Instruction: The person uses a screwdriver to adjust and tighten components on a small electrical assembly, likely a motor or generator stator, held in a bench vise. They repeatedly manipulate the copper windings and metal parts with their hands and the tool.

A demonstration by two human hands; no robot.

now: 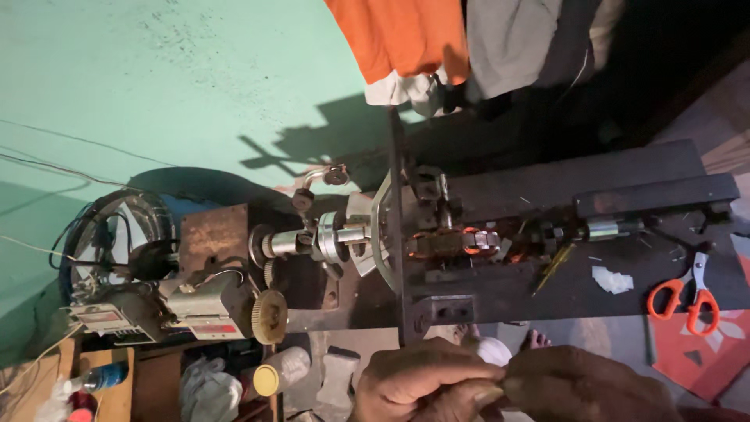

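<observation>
Now both hands are low at the near edge of the view, and they touch each other. The left hand (426, 379) has its fingers curled in and pressed together, and the right hand (586, 387) meets it with pinched fingertips. They seem to nip something tiny between them, but I cannot tell what it is, maybe a thin wire. The small motor part (453, 242) with shiny copper wire sits clamped in the winding machine (344, 238) on the dark bench (594, 293), well apart from the hands. Some copper is already on it, so I think the winding has begun and is not finished. Its long side lies left to right, along the metal shaft, pointing at the round wheel (117, 242). Orange scissors (683, 297) lie at the right end of the bench.
</observation>
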